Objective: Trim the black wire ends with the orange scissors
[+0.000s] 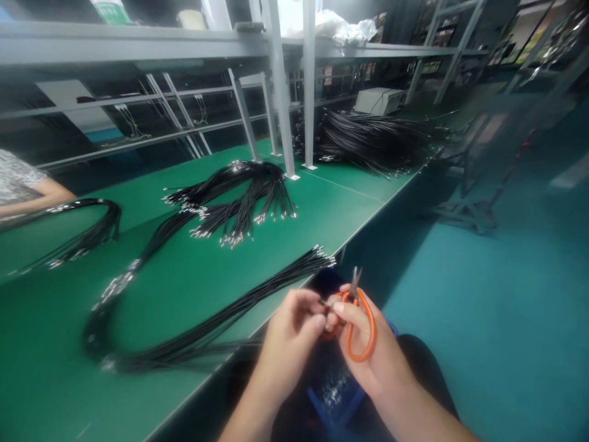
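Past the table's front edge, above my lap, both my hands meet with fingertips close together. My right hand [363, 325] is closed round orange-handled scissors [372, 325], whose short blades point up and away from me; its thumb and forefinger also pinch at a small piece. My left hand [294, 322] pinches what looks like the thin dark end of a black cable [324, 302], mostly hidden by the fingers. Left of my hands, a long bundle of black cables [221, 322] curves over the green table [184, 301], its silvery ends near the edge.
More black cable bundles [248, 184] lie farther back, beside grey shelf posts [309, 92]. A large cable pile [372, 141] sits at the far right end near a white box [378, 101]. Another person's arm [41, 195] is at the left. A blue bin [338, 393] is below my hands.
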`<state>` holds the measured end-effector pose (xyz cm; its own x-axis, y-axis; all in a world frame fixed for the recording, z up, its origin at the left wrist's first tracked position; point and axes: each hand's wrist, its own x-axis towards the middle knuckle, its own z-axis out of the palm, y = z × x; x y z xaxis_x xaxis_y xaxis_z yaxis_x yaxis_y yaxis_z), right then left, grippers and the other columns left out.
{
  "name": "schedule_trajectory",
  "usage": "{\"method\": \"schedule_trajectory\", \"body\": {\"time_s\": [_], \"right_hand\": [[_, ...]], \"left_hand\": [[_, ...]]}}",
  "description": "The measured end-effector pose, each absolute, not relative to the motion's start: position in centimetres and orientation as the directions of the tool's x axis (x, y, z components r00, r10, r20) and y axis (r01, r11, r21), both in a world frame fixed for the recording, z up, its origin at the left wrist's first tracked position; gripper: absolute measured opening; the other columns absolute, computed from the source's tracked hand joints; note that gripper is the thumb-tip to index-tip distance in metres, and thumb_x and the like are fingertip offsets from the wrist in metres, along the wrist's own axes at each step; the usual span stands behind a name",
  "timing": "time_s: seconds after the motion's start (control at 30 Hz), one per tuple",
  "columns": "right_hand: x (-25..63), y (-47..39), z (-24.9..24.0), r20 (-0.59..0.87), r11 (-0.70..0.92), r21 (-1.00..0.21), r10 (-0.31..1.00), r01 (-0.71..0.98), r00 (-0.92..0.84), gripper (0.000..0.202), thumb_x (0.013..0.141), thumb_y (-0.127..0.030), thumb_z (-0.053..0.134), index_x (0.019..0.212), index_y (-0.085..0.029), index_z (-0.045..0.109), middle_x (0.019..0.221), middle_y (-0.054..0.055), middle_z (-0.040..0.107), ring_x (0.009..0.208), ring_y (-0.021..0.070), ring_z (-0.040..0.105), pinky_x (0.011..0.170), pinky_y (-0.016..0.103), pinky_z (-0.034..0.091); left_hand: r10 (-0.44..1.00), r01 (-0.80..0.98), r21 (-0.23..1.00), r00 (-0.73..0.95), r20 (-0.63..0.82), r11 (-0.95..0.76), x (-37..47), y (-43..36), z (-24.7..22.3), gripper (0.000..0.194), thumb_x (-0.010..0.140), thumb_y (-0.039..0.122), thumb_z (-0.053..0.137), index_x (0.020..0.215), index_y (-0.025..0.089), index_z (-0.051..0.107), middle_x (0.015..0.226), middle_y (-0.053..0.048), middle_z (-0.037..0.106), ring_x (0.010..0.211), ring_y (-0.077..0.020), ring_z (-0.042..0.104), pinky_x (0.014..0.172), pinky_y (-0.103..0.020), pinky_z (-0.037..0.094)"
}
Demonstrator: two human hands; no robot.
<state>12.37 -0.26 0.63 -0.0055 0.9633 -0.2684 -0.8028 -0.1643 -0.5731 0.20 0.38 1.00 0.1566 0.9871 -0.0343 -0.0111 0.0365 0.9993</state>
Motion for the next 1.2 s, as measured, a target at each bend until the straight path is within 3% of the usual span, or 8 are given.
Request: {"method": "schedule_trajectory", "body": {"time_s": [0.13,0.3,0.47,0.57,0.67,0.77,1.0,1.2], "right_hand": [[12.3,-0.2,0.9,-0.212,-0.129,-0.646,0.977,-0.752,0.014,0.021,0.075,-0.009,0.063,0.089,-0.020,0.051,0.067,-0.004,0.060,0.054,0.0082,0.053,0.056,0.020,0.044],[12.3,0.2,1.4,-0.145,-0.032,-0.754,0.982,-0.656,0.119,0.030,0.075,-0.016,0.069,0.097,-0.023,0.050,0.083,-0.002,0.065,0.060,0.0084,0.055,0.060,0.021,0.046],[12.1,0.2,1.7,-0.126,-0.047,-0.784,0.988,-0.618,0.085,0.031,0.073,-0.010,0.066,0.094,-0.024,0.048,0.071,-0.006,0.061,0.054,0.0067,0.050,0.055,0.019,0.043],[12.2,-0.2,1.5,-0.073,0.014,-0.899,0.981,-0.438,0.182,0.028,0.075,-0.012,0.065,0.093,-0.025,0.048,0.072,-0.006,0.060,0.058,0.0091,0.054,0.057,0.022,0.045],[12.5,-0.6,0.6,0.121,0.168,-0.976,0.946,-0.137,0.299,0.026,0.077,-0.014,0.063,0.096,-0.026,0.051,0.082,-0.002,0.063,0.073,0.0138,0.061,0.069,0.028,0.050],[12.8,-0.7,-0.4,0.336,0.326,-0.942,0.903,0.082,0.267,0.030,0.080,-0.013,0.062,0.103,-0.029,0.051,0.101,0.001,0.065,0.079,0.0149,0.062,0.074,0.031,0.051],[12.7,-0.5,-1.4,0.615,0.504,-0.757,0.764,0.417,0.193,0.037,0.077,-0.007,0.064,0.103,-0.031,0.054,0.089,-0.001,0.070,0.082,0.0167,0.067,0.073,0.029,0.053],[12.6,-0.2,-1.9,0.736,0.586,-0.650,0.645,0.483,0.207,0.057,0.071,0.003,0.063,0.114,-0.033,0.053,0.090,0.000,0.071,0.081,0.0218,0.068,0.076,0.038,0.055]], "left_hand": [[0.983,0.136,0.991,0.180,-0.035,0.010,0.0,0.0,1.5,0.008,0.083,0.020,0.057,0.076,0.017,0.060,0.071,0.000,0.063,0.067,-0.0137,0.057,0.065,-0.023,0.043],[0.987,0.164,0.986,0.155,-0.036,0.010,-0.1,-0.1,1.2,0.010,0.083,0.024,0.058,0.077,0.017,0.060,0.073,0.000,0.061,0.065,-0.0124,0.053,0.059,-0.021,0.039],[0.987,0.142,0.990,0.153,-0.042,0.020,-0.1,-0.1,1.2,0.013,0.083,0.027,0.058,0.076,0.017,0.060,0.073,0.000,0.061,0.063,-0.0125,0.051,0.056,-0.021,0.037],[0.989,0.117,0.992,0.139,-0.051,0.035,-0.1,-0.1,1.2,0.012,0.083,0.027,0.059,0.076,0.017,0.060,0.071,0.000,0.059,0.061,-0.0118,0.049,0.055,-0.021,0.036],[0.988,0.103,0.993,0.143,-0.064,0.050,-0.1,-0.1,1.2,0.012,0.083,0.027,0.060,0.076,0.017,0.059,0.069,0.001,0.057,0.059,-0.0109,0.047,0.056,-0.021,0.036],[0.987,0.100,0.994,0.149,-0.065,0.051,-0.2,-0.1,1.3,0.012,0.083,0.026,0.059,0.076,0.017,0.058,0.069,0.002,0.056,0.059,-0.0104,0.046,0.056,-0.021,0.037],[0.990,0.180,0.984,0.138,-0.034,0.009,-0.1,-0.5,1.6,0.010,0.084,0.024,0.058,0.078,0.017,0.061,0.073,-0.001,0.062,0.067,-0.0146,0.057,0.063,-0.024,0.044],[0.909,0.487,0.811,-0.076,0.409,-0.324,0.3,-0.5,1.9,0.026,0.079,0.016,0.061,0.101,0.026,0.071,0.104,-0.008,0.069,0.090,-0.0221,0.064,0.079,-0.030,0.048]]}}
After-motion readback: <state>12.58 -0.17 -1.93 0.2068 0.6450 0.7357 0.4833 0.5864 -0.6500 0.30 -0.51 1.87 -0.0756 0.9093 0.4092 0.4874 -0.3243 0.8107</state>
